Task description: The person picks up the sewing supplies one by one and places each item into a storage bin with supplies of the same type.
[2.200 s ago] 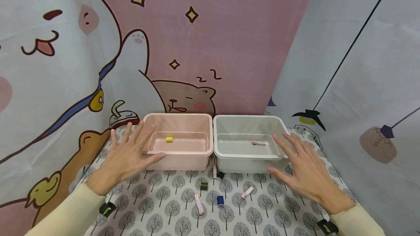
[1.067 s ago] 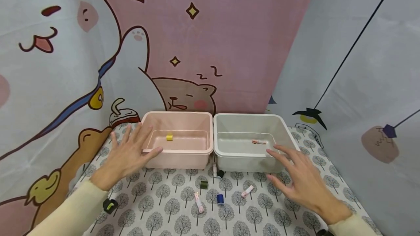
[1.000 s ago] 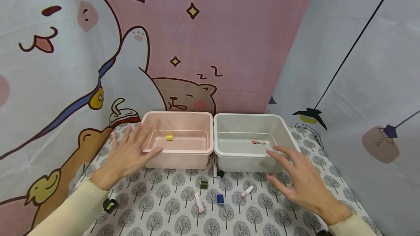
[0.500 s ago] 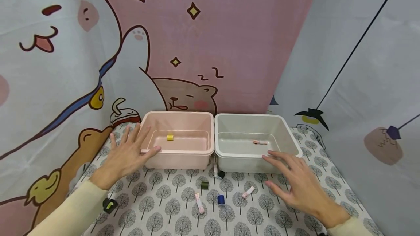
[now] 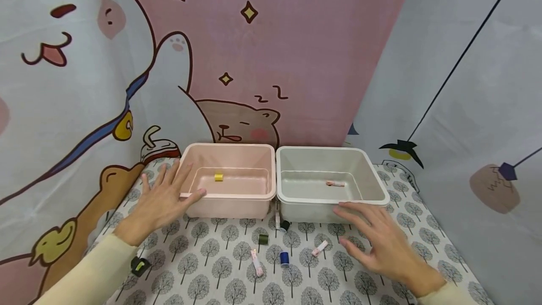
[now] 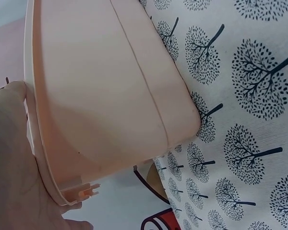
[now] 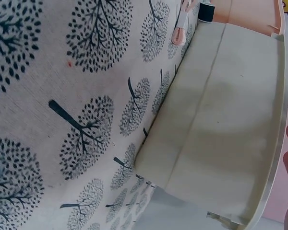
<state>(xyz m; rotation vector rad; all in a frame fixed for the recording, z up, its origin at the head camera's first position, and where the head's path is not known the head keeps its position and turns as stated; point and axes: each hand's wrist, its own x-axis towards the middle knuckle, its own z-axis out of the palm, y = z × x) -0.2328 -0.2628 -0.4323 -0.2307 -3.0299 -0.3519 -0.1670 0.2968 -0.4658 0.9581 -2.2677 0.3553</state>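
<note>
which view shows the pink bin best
The head view: nearly all of the pink bin shows, inside and front wall, with the left hand covering some. The left wrist shows outer wall and rim close up; the right wrist, only a small part.

A tree-print cloth (image 5: 224,291) covers the table. Around its blue spool (image 5: 284,259) lie a pink bin (image 5: 230,208) toward ten o'clock, pale bin (image 5: 309,212) toward two, green spool (image 5: 263,239) nearer at ten, black spool (image 5: 284,226) and slim bundle (image 5: 277,220) at twelve, pink-white bundles (image 5: 256,263) at nine and between two and three.

The pink bin (image 5: 235,208) looks smooth plastic, the tablecloth (image 5: 220,291) matt.
</note>
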